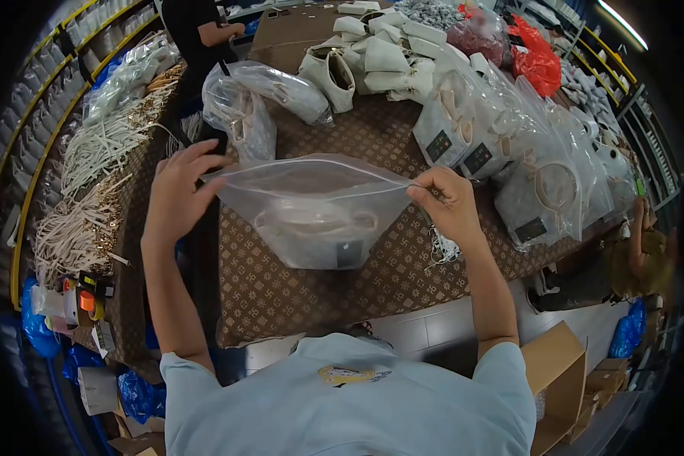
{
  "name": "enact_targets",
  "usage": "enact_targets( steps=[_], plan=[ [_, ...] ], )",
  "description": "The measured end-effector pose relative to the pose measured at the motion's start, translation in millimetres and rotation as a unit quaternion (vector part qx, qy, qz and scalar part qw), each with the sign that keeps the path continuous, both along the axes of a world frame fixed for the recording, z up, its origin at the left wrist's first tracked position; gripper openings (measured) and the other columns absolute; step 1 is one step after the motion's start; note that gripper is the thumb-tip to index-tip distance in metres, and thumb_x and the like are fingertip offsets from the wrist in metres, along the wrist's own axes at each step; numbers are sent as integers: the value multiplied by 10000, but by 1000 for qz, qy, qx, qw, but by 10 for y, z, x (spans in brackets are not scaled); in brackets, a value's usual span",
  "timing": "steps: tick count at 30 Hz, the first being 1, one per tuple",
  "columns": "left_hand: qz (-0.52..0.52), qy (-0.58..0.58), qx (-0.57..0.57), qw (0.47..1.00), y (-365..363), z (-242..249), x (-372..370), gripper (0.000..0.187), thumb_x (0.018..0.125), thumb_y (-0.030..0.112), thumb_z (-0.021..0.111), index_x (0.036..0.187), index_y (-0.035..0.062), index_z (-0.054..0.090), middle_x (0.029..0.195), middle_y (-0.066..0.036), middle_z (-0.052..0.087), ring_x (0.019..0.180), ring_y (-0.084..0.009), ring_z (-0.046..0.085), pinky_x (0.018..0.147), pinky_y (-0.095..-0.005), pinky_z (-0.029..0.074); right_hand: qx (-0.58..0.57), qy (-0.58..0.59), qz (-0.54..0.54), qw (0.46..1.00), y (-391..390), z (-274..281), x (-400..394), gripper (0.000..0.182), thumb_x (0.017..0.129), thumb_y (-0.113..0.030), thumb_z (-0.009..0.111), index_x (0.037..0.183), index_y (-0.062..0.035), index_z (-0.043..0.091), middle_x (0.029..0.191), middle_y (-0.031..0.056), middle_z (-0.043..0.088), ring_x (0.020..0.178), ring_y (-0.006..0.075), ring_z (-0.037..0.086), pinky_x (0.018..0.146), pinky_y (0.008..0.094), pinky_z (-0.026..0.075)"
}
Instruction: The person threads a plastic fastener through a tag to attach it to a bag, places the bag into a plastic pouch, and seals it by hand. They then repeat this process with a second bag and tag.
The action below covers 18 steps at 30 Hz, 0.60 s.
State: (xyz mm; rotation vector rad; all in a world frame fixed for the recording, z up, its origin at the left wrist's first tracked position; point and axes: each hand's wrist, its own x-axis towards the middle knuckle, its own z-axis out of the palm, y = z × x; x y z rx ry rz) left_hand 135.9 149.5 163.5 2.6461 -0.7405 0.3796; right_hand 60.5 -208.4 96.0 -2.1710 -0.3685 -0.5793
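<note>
So, the purse [311, 247] is sitting inside the clear bag [387, 216], right in front of you and over the near part of the brown patterned table [273, 296]; I can't tell if its base is touching the cloth. Your right hand [450, 199] is pinching the bag's right corner tight, thumb against fingers. Your left hand [181, 190] is spreading its fingers wide at the left corner, and I can't tell how firmly it's touching the plastic. The bag's mouth is gaping between them.

Some white cords [442, 249] are lying just beside the bag, below your right hand. Wrapped purses [543, 197] are crowding the table's right side, and more wrapped ones [251, 129] are standing past your left hand. White pouches [395, 64] are piling up at the far end, near a red bag [536, 61]. Over left, pale straps [91, 163] are covering a side table.
</note>
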Motion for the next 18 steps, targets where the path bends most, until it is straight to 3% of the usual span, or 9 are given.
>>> enact_targets(
  steps=[1, 3, 7, 11, 14, 18],
  plan=[
    [-44, -147, -10, 988, -214, 3, -103, 355, 723, 239, 681, 1032, 71, 636, 1045, -82, 619, 951, -236, 571, 934, -400, 349, -3, -24, -4, 1000, -11, -37, -12, 110, 746, -94, 695, 764, -18, 617, 703, 62, 611, 675, 201, 563, 612, 294, 437],
    [-125, -177, -25, 976, -906, -18, -353, 425, 696, 261, 695, 1076, 88, 618, 1069, -76, 598, 1006, -244, 532, 977, -447, 307, -10, -46, -1, 999, -18, -42, -17, 112, 743, -94, 695, 761, -20, 613, 695, 63, 603, 667, 201, 562, 602, 299, 435],
    [-213, -164, -42, 962, -1683, -341, -279, 264, 691, 224, 703, 916, 99, 645, 913, -44, 596, 948, -218, 533, 987, -425, 303, -33, -59, -6, 998, -2, -25, -40, 101, 746, -91, 687, 766, -30, 608, 698, 74, 591, 660, 224, 565, 587, 312, 439],
    [-264, -135, 0, 955, -1791, -351, -195, 115, 700, 176, 675, 774, 100, 633, 778, -5, 569, 853, -198, 524, 920, -398, 337, -46, -58, -22, 997, -37, -18, -86, 95, 743, -83, 682, 767, -34, 604, 704, 80, 592, 662, 243, 570, 581, 322, 441],
    [-270, -173, 22, 947, -1817, -323, -209, 95, 711, 174, 669, 760, 105, 626, 764, -5, 562, 846, -195, 523, 906, -393, 343, -4, -53, -10, 999, -21, -28, -89, 99, 734, -74, 684, 758, -29, 599, 694, 77, 586, 657, 242, 564, 579, 320, 440],
    [-271, -173, -18, 947, -1654, -371, -137, 92, 726, 180, 664, 751, 105, 617, 770, -2, 562, 844, -190, 522, 905, -398, 341, -49, -79, 8, 996, -43, 29, -69, 99, 724, -60, 689, 750, -25, 600, 684, 71, 583, 661, 233, 560, 585, 309, 443]
  ],
)
